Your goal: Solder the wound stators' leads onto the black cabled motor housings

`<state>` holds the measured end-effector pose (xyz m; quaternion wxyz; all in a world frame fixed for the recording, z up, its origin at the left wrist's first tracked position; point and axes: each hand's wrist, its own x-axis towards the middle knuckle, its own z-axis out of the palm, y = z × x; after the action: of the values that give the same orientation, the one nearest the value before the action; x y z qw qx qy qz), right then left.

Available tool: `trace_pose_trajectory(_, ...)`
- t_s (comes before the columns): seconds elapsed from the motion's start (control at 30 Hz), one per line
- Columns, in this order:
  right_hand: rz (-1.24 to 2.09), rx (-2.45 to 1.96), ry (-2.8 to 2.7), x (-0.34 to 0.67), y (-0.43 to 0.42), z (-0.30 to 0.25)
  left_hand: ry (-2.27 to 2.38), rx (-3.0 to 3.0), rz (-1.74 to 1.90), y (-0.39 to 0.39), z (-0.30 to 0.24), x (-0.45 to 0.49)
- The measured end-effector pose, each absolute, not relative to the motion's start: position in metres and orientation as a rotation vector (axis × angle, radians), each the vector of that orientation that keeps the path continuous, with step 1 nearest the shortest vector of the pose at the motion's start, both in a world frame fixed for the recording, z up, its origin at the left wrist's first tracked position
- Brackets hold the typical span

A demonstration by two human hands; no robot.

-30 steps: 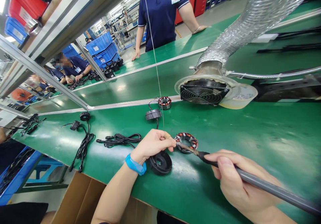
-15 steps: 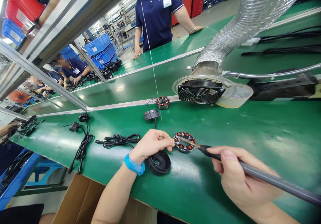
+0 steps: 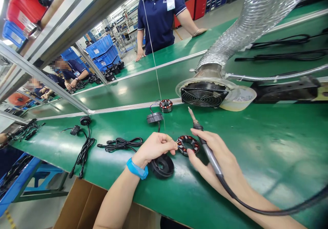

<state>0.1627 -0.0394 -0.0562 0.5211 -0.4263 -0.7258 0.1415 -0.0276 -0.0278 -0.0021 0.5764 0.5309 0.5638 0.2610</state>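
A stator ring (image 3: 188,145) with copper-coloured windings lies on the green bench. My left hand (image 3: 160,143), with a blue band at the wrist, pinches at the ring's left edge; whatever is between the fingertips is too small to make out. A soldering iron (image 3: 210,157) is held in my right hand (image 3: 221,160), its tip pointing up and away from the ring. The thumb of that hand is at the ring's right front edge. Just below my left hand sits a round black cover (image 3: 162,166), partly hidden by the wrist.
Behind the ring are a second stator (image 3: 166,106) and a black round part (image 3: 154,118). A fan (image 3: 205,96) under a silver duct (image 3: 230,44) stands beside a plastic tub (image 3: 239,99). Coiled black cables (image 3: 120,143) lie left. A person (image 3: 162,17) stands across the bench.
The soldering iron has lifted off the stator and swung upward in my right hand, which has moved left to the ring. My left hand has stayed in place.
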Motion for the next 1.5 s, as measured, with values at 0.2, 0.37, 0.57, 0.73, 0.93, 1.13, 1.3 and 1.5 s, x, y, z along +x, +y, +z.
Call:
trace_pose_trajectory(0.2, 0.415, -1.001, -1.856, 0.156, -0.028, -0.081, 1.272, 1.233, 0.609, -0.027, -0.005, -0.031)
trace_pose_trajectory(0.37, 0.466, -0.926, -1.902, 0.160, -0.015, -0.087, 1.397, 1.329, 0.598, -0.026, 0.002, -0.041)
trace_pose_trajectory(0.57, 0.597, -0.838, -1.941, 0.168, -0.002, -0.096, 1.387, 1.284, 0.511, -0.020, 0.006, -0.058)
trace_pose_trajectory(0.73, 0.618, -0.805, -1.895, 0.168, 0.004, -0.101, 1.365, 1.187, 0.509, -0.018, 0.006, -0.063)
trace_pose_trajectory(0.93, 0.675, -0.789, -1.897, 0.168, 0.000, -0.092, 1.315, 1.204, 0.465, -0.015, 0.010, -0.040)
trace_pose_trajectory(1.13, 0.662, -0.782, -1.886, 0.170, -0.003, -0.085, 1.359, 1.219, 0.444, -0.012, 0.012, -0.041)
trace_pose_trajectory(1.3, 0.654, -0.764, -1.889, 0.169, -0.003, -0.085, 1.394, 1.189, 0.565, -0.012, 0.007, -0.039)
trace_pose_trajectory(1.5, 0.660, -0.785, -1.902, 0.170, -0.004, -0.085, 1.366, 1.166, 0.581, -0.015, 0.009, -0.041)
